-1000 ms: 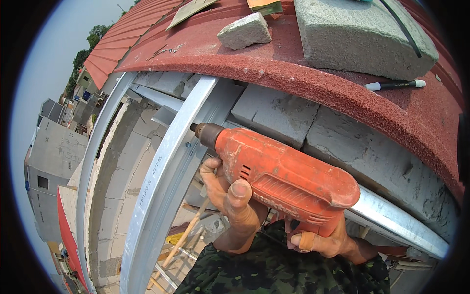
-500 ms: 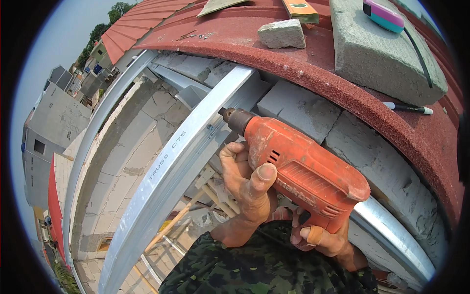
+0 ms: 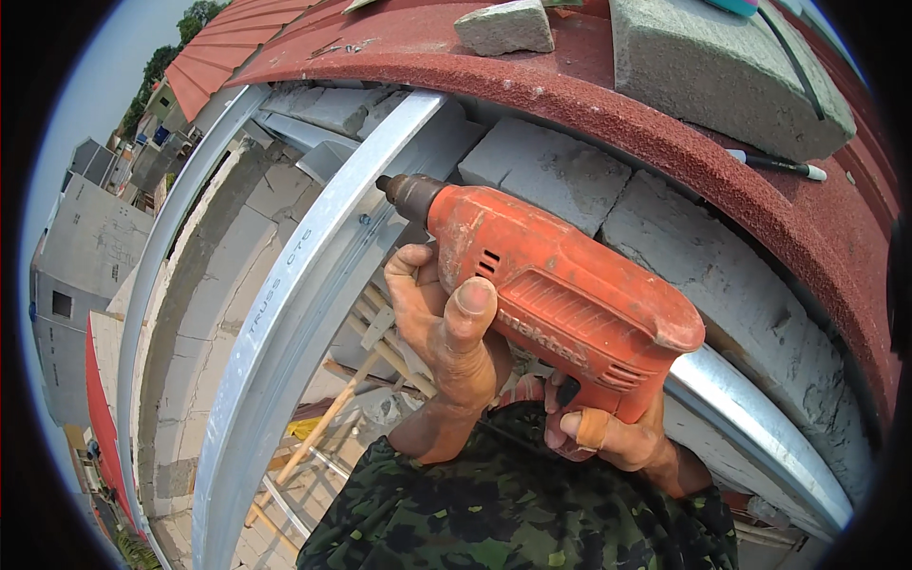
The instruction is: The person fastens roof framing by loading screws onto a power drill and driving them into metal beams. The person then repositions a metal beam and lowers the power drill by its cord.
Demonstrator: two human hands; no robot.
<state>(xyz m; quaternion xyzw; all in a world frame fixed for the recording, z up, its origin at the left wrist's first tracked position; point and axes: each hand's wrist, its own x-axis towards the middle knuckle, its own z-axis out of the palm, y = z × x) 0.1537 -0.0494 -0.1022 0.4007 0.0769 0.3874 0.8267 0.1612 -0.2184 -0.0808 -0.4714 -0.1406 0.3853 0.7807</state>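
Note:
An orange-red power drill (image 3: 579, 285), dusty and worn, lies across the middle of the view with its chuck toward the left. My right hand (image 3: 617, 442) is wrapped round its handle near the black trigger, a tan bandage on one digit. Under the drill's front end, my left hand (image 3: 451, 332) steadies the body with curled fingers and a raised thumb. The short dark bit (image 3: 384, 182) is at the edge of a silvery metal truss channel (image 3: 294, 271); whether it touches cannot be told. A small screw head (image 3: 365, 219) shows on the channel's side.
A red metal roof edge (image 3: 608, 109) curves above grey block masonry (image 3: 560, 176). On the roof lie a broken block piece (image 3: 505, 30), a large grey block (image 3: 722, 81) and a black-and-white marker (image 3: 784, 166). Another metal channel (image 3: 180, 204) runs left. Wooden poles (image 3: 332, 418) stand far below.
The view has shifted, so the roof edge and channel sit higher and further left. Both hands keep their hold on the drill, its bit still beside the channel.

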